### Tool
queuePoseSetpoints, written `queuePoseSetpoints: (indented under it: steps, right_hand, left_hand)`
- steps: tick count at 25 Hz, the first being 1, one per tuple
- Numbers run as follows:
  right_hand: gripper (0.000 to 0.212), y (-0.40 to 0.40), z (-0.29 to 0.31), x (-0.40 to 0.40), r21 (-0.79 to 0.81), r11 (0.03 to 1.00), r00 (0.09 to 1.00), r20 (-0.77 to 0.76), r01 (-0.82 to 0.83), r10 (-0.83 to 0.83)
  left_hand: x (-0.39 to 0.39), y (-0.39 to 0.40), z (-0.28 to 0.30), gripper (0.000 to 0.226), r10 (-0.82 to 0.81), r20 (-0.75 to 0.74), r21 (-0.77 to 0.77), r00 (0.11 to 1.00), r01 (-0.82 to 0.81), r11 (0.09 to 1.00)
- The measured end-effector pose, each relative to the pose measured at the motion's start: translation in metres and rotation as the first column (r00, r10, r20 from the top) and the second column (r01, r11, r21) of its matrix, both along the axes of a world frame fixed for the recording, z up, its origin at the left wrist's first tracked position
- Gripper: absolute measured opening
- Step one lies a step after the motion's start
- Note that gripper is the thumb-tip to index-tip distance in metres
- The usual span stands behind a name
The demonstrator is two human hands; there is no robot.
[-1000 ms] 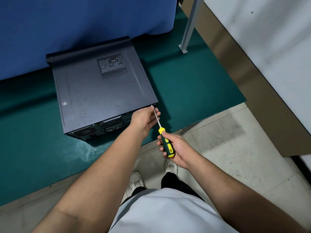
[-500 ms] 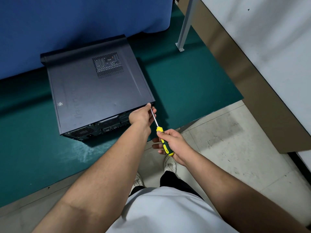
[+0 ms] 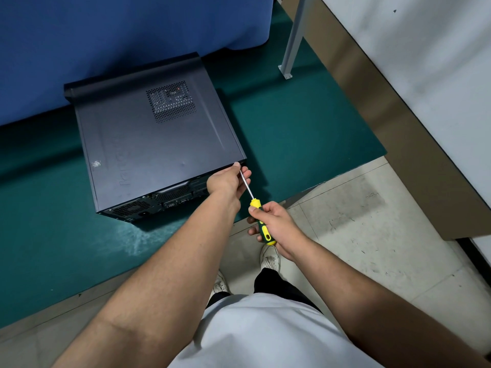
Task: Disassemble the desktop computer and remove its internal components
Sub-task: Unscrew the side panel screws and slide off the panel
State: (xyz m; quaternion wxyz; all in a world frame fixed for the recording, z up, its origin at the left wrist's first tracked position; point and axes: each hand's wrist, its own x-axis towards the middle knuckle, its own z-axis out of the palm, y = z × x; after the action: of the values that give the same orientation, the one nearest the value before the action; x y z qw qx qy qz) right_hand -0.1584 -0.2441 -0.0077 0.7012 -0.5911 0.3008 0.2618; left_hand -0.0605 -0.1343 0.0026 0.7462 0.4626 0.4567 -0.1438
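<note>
The desktop computer (image 3: 159,144) lies on its side on the green desk (image 3: 305,139), with its rear panel of ports and fan grille turned toward the person and its closed side cover facing up. At the rear corner of the computer nearest the floor edge, the left hand (image 3: 227,180) curls its fingers around the metal shaft of the screwdriver (image 3: 259,213), probably to guide the tip onto a cover screw and stop it from slipping; the screw itself is hidden behind the fingers. Just behind this corner, off the desk edge, the right hand (image 3: 276,223) is closed around the yellow and green handle, in a grip that fits turning. In my judgement the work is at its first step, because the cover is on and no inner part is out. On the far side of the computer a blue cloth (image 3: 119,35) hangs down to the desk. To the right of the computer a grey metal post (image 3: 295,35) stands on the desk, and beyond it are a brown band and a white wall (image 3: 425,62). Below the desk edge the tiled floor (image 3: 358,221) and the person's white shoes (image 3: 269,257) are visible.
</note>
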Motion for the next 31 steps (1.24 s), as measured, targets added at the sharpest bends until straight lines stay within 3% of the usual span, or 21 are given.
queuePoseSetpoints:
  steps: [9,13,15,17,20,22,28,31]
  right_hand:
    - [0.026,-0.004,-0.009,-0.006,-0.017,1.0,0.998,0.061,-0.023,0.024]
    - [0.02,-0.001,-0.005,-0.004,-0.063,0.993,0.988,0.111,-0.101,0.107]
    - [0.022,0.004,0.005,0.009,-0.093,0.989,0.984,0.131,-0.112,0.124]
    - [0.025,0.015,0.019,0.035,-0.113,0.99,0.978,0.178,-0.089,0.108]
    - [0.023,0.04,0.042,0.076,-0.142,0.988,0.963,0.249,-0.068,0.102]
    - [0.019,0.056,0.05,0.092,-0.177,0.979,0.951,0.271,-0.101,0.148]
    - [0.008,0.071,0.054,0.115,-0.166,0.968,0.929,0.29,-0.189,0.231]
    - [0.006,0.064,0.052,0.133,-0.175,0.956,0.923,0.268,-0.234,0.275]
  left_hand:
    - [-0.005,0.008,0.002,0.013,0.007,0.032,-0.128,0.999,-0.003,0.992]
    - [-0.005,0.03,0.01,0.011,0.008,0.16,-0.148,0.987,0.016,0.989]
    - [-0.007,0.047,0.016,0.004,-0.06,0.257,-0.071,0.965,0.081,0.994]
    - [-0.01,0.067,0.021,0.004,-0.22,0.345,0.138,0.912,0.182,0.973]
    - [-0.012,0.096,0.027,0.004,-0.548,0.376,0.57,0.747,0.28,0.772]
    - [-0.012,0.111,0.03,0.007,-0.69,0.326,0.751,0.647,0.266,0.605]
    - [0.005,0.131,0.028,0.007,-0.842,0.209,0.939,0.497,0.14,0.315]
    - [0.017,0.131,0.024,0.008,-0.875,0.149,0.968,0.461,0.11,0.223]
